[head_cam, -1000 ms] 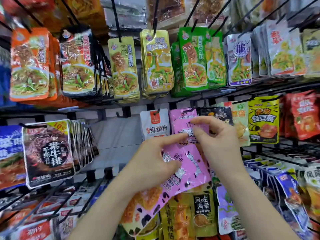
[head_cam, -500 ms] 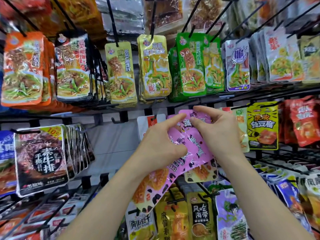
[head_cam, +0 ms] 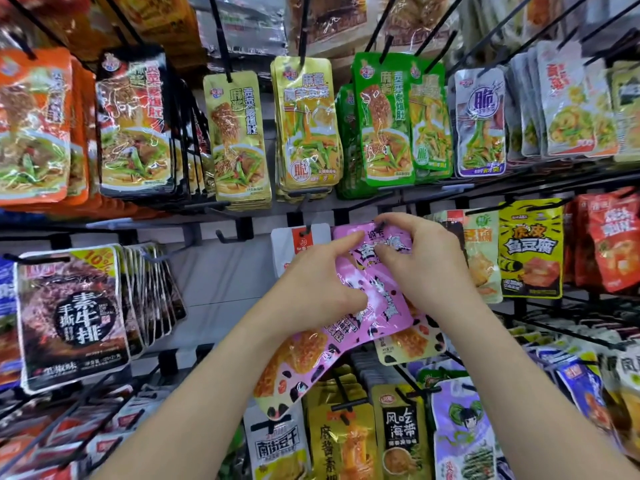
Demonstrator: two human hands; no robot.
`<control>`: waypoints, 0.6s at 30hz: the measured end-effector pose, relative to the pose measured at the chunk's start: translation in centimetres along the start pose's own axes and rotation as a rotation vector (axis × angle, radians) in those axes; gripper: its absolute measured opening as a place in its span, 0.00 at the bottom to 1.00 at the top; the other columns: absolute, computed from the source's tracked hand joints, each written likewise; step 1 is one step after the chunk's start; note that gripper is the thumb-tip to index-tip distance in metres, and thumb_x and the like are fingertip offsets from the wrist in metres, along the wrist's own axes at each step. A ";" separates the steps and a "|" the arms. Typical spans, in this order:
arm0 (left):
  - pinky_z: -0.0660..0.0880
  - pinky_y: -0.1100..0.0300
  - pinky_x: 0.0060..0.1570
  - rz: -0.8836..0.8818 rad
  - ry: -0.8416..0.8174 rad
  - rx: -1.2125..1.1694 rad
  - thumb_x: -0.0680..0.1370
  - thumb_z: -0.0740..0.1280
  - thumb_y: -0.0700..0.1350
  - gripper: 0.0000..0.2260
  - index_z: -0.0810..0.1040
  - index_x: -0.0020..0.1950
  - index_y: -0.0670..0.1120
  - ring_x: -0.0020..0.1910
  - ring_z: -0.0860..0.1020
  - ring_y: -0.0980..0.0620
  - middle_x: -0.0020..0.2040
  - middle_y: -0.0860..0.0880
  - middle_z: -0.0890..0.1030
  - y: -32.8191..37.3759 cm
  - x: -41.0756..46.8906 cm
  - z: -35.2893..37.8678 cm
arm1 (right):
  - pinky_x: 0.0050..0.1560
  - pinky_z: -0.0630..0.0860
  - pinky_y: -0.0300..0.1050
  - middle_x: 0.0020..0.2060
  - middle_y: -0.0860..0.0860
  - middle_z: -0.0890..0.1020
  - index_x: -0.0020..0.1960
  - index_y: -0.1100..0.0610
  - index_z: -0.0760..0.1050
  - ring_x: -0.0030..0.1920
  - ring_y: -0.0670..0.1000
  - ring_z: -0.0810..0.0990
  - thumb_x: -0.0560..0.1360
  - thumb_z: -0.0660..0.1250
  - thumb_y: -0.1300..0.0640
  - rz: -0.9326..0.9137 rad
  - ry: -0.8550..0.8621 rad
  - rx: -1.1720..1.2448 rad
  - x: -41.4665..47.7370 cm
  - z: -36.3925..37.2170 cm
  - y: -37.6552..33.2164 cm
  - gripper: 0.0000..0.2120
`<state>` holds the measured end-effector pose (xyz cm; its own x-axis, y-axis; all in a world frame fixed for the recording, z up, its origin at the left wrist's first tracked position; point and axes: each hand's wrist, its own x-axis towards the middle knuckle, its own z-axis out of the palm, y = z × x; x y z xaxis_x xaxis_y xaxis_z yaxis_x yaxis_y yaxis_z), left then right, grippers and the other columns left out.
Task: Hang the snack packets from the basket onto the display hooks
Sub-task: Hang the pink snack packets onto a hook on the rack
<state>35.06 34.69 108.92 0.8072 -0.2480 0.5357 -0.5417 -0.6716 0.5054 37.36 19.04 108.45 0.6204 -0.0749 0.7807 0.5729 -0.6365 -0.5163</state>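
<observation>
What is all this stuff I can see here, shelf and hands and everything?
pink packets: a few, pink, centre, in both hands
orange packets: a stack, orange, top left
black packets: a stack, black, beside the orange ones
gold packets: two stacks, gold, top centre
green packets: two stacks, green, top, right of centre
yellow packet: one in front, yellow, right of the hands
red packets: several, red, far right
dark packets: a row, dark brown, left middle
display hooks: many, black, across the wall
left hand: one, bare, grips the pink packets from the left
right hand: one, bare, pinches their top edge
</observation>
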 end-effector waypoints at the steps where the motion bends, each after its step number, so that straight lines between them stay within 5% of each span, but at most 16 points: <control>1: 0.72 0.63 0.30 -0.001 -0.002 0.004 0.67 0.69 0.37 0.37 0.65 0.75 0.56 0.25 0.70 0.54 0.33 0.49 0.77 0.0 0.1 0.0 | 0.54 0.71 0.43 0.59 0.48 0.80 0.64 0.45 0.75 0.58 0.52 0.77 0.76 0.68 0.53 -0.024 0.002 -0.073 -0.1 -0.1 0.1 0.17; 5: 0.69 0.65 0.27 -0.013 -0.014 0.002 0.69 0.68 0.36 0.36 0.65 0.75 0.55 0.24 0.67 0.55 0.31 0.50 0.74 0.0 0.2 -0.4 | 0.49 0.70 0.42 0.58 0.48 0.81 0.70 0.43 0.70 0.53 0.52 0.78 0.76 0.69 0.50 -0.026 -0.059 -0.155 -0.2 -0.6 0.5 0.23; 9: 0.65 0.67 0.23 -0.052 -0.026 0.010 0.70 0.67 0.35 0.36 0.64 0.75 0.54 0.20 0.66 0.57 0.25 0.57 0.74 -0.5 0.4 -0.7 | 0.44 0.65 0.40 0.42 0.48 0.78 0.68 0.46 0.72 0.42 0.52 0.74 0.73 0.72 0.50 -0.028 -0.089 -0.137 0.6 0.4 0.9 0.24; 10: 0.65 0.67 0.23 -0.055 -0.035 0.030 0.70 0.67 0.35 0.36 0.64 0.76 0.53 0.20 0.66 0.57 0.28 0.56 0.77 -0.6 0.4 -0.6 | 0.45 0.67 0.41 0.46 0.48 0.80 0.68 0.46 0.72 0.46 0.54 0.77 0.73 0.73 0.50 -0.039 -0.087 -0.153 0.7 0.8 1.0 0.24; 12: 0.66 0.67 0.23 -0.060 -0.043 0.066 0.70 0.68 0.36 0.36 0.63 0.76 0.53 0.19 0.67 0.58 0.49 0.50 0.83 -0.8 0.4 -0.3 | 0.49 0.71 0.45 0.55 0.52 0.81 0.68 0.46 0.71 0.54 0.56 0.78 0.73 0.73 0.49 -0.050 -0.084 -0.201 0.9 1.7 1.1 0.25; 14: 0.68 0.67 0.25 -0.069 -0.031 0.078 0.70 0.68 0.37 0.34 0.65 0.75 0.53 0.21 0.70 0.57 0.61 0.41 0.78 -1.1 0.3 -0.2 | 0.50 0.71 0.47 0.54 0.53 0.79 0.71 0.46 0.68 0.56 0.57 0.77 0.74 0.71 0.48 -0.054 -0.083 -0.254 1.0 2.5 1.3 0.27; 16: 0.68 0.69 0.25 -0.057 -0.014 0.058 0.70 0.68 0.38 0.31 0.70 0.73 0.53 0.21 0.71 0.58 0.57 0.47 0.80 -1.3 0.1 -0.2 | 0.49 0.71 0.47 0.52 0.54 0.78 0.72 0.48 0.66 0.55 0.58 0.77 0.75 0.70 0.47 -0.075 -0.076 -0.294 1.1 2.9 1.4 0.27; 18: 0.65 0.71 0.23 -0.058 0.011 0.019 0.70 0.67 0.36 0.28 0.73 0.69 0.53 0.19 0.68 0.60 0.42 0.54 0.77 -1.2 -0.3 -0.3 | 0.47 0.70 0.47 0.51 0.54 0.79 0.72 0.49 0.66 0.54 0.58 0.78 0.75 0.69 0.48 -0.104 -0.071 -0.305 1.2 3.0 1.6 0.27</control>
<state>35.44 35.83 108.39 0.8344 -0.2005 0.5134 -0.4894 -0.6980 0.5227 40.64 20.27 107.50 0.6093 0.0494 0.7914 0.4547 -0.8394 -0.2977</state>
